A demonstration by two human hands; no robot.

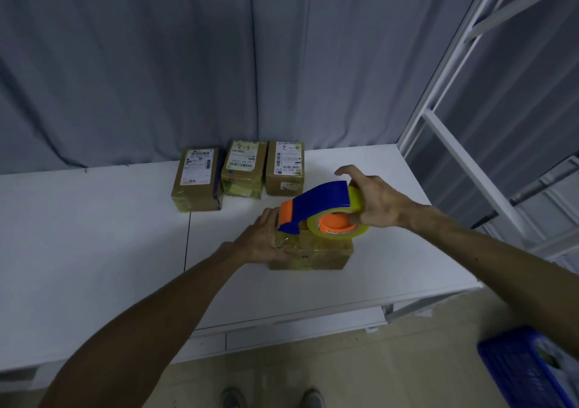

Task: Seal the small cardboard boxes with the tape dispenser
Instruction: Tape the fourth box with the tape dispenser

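The white tabletop [94,235] is carrying four small cardboard boxes, and the near box [313,252] is sitting directly under both hands, wrapped in glossy yellowish tape. The left hand [261,240] is lying mostly flat with fingers spread against that box's left end, pressing on it rather than gripping. The right hand [374,202] is curling closed around the tape dispenser [319,208], its blue body and orange hub resting on the box top, the yellowish tape roll [340,229] just left of the palm. The dispenser is hiding much of the box top, so any seam there is hard to make out. Beyond the hands, three labelled boxes [238,174] are standing side by side.
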